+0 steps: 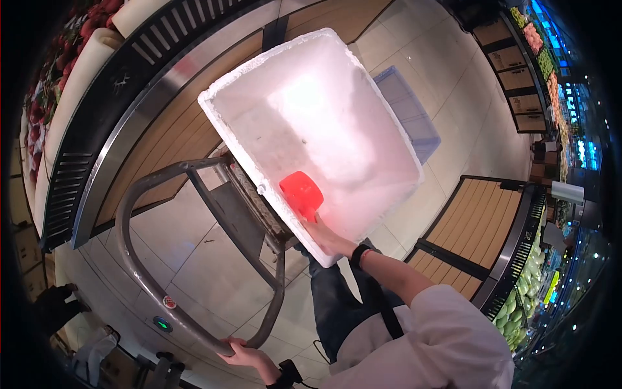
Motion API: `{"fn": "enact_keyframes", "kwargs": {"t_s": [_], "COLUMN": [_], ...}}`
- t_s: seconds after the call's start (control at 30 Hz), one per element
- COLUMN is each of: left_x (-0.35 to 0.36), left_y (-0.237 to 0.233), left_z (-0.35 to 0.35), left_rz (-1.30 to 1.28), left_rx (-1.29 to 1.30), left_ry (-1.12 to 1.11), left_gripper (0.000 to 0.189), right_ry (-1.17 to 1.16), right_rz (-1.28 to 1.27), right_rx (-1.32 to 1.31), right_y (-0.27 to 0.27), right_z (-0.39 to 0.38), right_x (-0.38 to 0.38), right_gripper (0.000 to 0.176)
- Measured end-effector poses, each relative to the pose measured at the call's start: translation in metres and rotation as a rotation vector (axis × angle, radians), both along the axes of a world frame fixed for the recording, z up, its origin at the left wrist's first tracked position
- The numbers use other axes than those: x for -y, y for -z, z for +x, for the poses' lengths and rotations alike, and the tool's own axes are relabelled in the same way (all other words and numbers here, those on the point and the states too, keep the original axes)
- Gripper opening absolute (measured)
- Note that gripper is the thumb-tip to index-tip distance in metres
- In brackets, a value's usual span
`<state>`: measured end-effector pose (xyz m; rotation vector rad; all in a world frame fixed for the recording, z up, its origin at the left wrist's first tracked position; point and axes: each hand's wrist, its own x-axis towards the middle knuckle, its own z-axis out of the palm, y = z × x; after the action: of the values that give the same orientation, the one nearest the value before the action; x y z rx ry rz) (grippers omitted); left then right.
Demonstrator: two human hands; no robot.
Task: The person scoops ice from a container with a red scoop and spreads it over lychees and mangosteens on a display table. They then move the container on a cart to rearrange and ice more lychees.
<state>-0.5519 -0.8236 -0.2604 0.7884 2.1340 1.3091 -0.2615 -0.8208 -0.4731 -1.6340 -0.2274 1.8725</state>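
My left hand (245, 354) is closed around the lower end of the grey tubular handle (127, 228) of a hand cart. With my right hand (324, 236) I grip a red plastic scoop (300, 188), held inside the near side wall of a large white foam box (382, 129). The scoop's grip is partly hidden by my fingers. The box sits on the cart, its inside showing a few small dark specks and a bright patch of light.
A slatted wooden display stand (155, 152) with red produce runs along the left. Another wooden stand (453, 227) with green produce is at the right. A translucent bluish plastic crate (409, 113) lies on the tiled floor (453, 84) beyond the box. Further produce shelves line the far right.
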Motion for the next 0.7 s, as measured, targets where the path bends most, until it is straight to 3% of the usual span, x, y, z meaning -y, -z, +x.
{"fn": "enact_keyframes", "kwargs": {"t_s": [0.03, 0.1, 0.2, 0.23, 0.33, 0.43, 0.7], "left_x": [0.001, 0.004, 0.005, 0.001, -0.006, -0.007, -0.003], "left_y": [0.000, 0.003, 0.005, 0.002, -0.015, -0.019, -0.016], "left_z": [-0.002, -0.004, -0.001, 0.004, 0.025, 0.035, 0.018], "left_rz": [0.001, -0.008, -0.052, -0.035, -0.008, -0.001, -0.010], "left_rx": [-0.003, -0.031, -0.066, -0.116, -0.088, -0.091, -0.155], "left_ry": [0.009, 0.027, -0.085, -0.065, -0.060, -0.052, -0.030], "left_gripper": [0.017, 0.006, 0.012, 0.005, 0.013, 0.013, 0.012], "right_ry": [0.009, -0.386, -0.277, -0.280, -0.228, -0.237, -0.243], "right_rz": [0.001, 0.353, 0.232, 0.203, 0.314, 0.312, 0.378], "right_rx": [-0.003, 0.437, 0.399, 0.391, 0.268, 0.298, 0.336], "right_y": [-0.010, -0.032, -0.042, -0.040, -0.040, -0.053, -0.045], "right_z": [-0.001, 0.007, -0.012, -0.017, -0.049, -0.086, -0.093], "right_x": [0.001, -0.001, -0.001, -0.001, -0.004, 0.000, 0.015], "right_gripper": [0.058, 0.062, 0.068, 0.075, 0.083, 0.081, 0.075]}}
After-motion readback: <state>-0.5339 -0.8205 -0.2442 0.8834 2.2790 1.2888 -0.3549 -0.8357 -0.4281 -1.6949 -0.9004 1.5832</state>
